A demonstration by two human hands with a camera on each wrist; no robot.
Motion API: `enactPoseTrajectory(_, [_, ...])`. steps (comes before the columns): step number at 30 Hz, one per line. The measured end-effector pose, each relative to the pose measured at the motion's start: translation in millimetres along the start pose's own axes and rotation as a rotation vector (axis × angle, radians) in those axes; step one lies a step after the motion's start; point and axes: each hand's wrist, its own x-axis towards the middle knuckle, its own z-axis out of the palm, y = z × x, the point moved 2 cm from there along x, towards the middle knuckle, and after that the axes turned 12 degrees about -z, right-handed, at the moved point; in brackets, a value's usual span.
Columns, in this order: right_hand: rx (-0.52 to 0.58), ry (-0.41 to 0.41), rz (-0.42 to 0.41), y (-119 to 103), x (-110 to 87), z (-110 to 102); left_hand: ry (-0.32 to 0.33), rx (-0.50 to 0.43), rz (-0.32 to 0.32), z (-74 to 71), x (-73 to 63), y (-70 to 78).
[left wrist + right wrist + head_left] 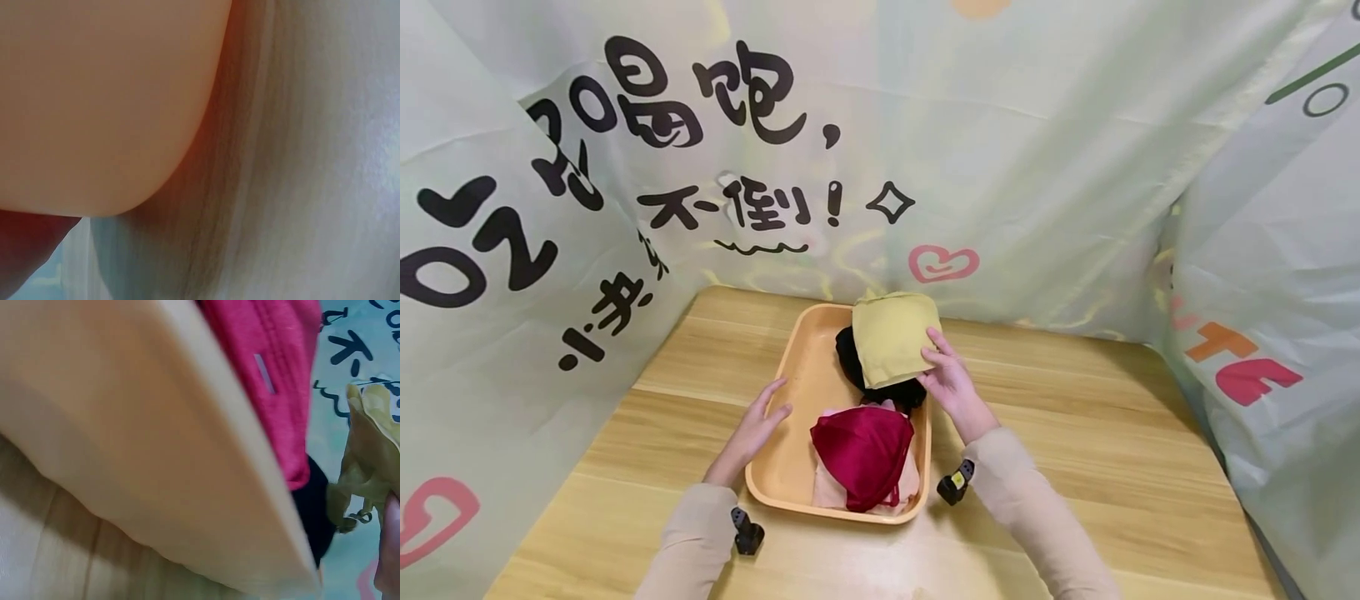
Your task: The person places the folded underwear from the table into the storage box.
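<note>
A light wooden table (1075, 433) with a pale grain fills the near part of the scene. Pale green printed sheets (1037, 150) hang as walls at the far side, at the left and at the right. Big black characters (700, 92), pink hearts (943, 262) and orange and red letters (1240, 358) are printed on them. The light is soft and even.

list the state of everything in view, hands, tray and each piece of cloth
left hand: fingers straight, resting on the tray's left rim
right hand: holds the yellow cloth by its near right edge
yellow cloth: folded, lying on top of the black cloth
black cloth: bunched in the tray's far end, mostly covered
red cloth: folded, in the tray's near end
tray: flat on the wooden table
</note>
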Motion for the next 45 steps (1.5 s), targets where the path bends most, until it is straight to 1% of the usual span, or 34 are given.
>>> enactPoseTrajectory(3, [-0.04,-0.035,0.043,6,2.8,-2,0.008,0.011,0.007,2.1,1.2,-2.6])
enactPoseTrajectory(7, [-0.166,-0.117,0.087,10,2.0,-6,0.009,0.018,0.006,3.9,0.8,-2.2])
enactPoseTrajectory(10, [-0.223,-0.148,0.109,12,0.6,-10,0.009,0.022,0.002,4.2,1.0,-1.7])
enactPoseTrajectory(17, [-0.253,-0.153,0.093,17,-2.1,-15,0.016,0.042,0.019,2.6,2.8,-1.1])
enactPoseTrajectory(20, [-0.278,-0.155,0.086,18,-3.8,-16,0.011,0.038,0.013,2.4,3.5,-1.1])
enactPoseTrajectory(24, [-0.309,-0.177,0.071,17,-5.8,-17,-0.004,0.033,0.008,3.3,5.6,-1.1])
enactPoseTrajectory(29, [-0.342,-0.184,0.056,14,-9.0,-18,-0.002,0.043,0.016,2.3,9.8,-2.0])
enactPoseTrajectory(36, [-0.467,-0.183,0.032,11,-18.1,-21,0.003,0.036,0.023,-0.5,16.2,-5.7])
enactPoseTrajectory(41, [-0.507,-0.172,0.016,10,-22.8,-26,0.026,0.069,0.041,-3.2,21.7,-7.2])
enactPoseTrajectory(44, [-0.512,-0.163,0.008,10,-24.7,-32,0.06,0.093,0.049,-4.4,24.2,-6.8])
enactPoseTrajectory(45, [-0.515,-0.164,0.005,10,-25.5,-35,0.077,0.096,0.06,-4.7,25.1,-6.3])
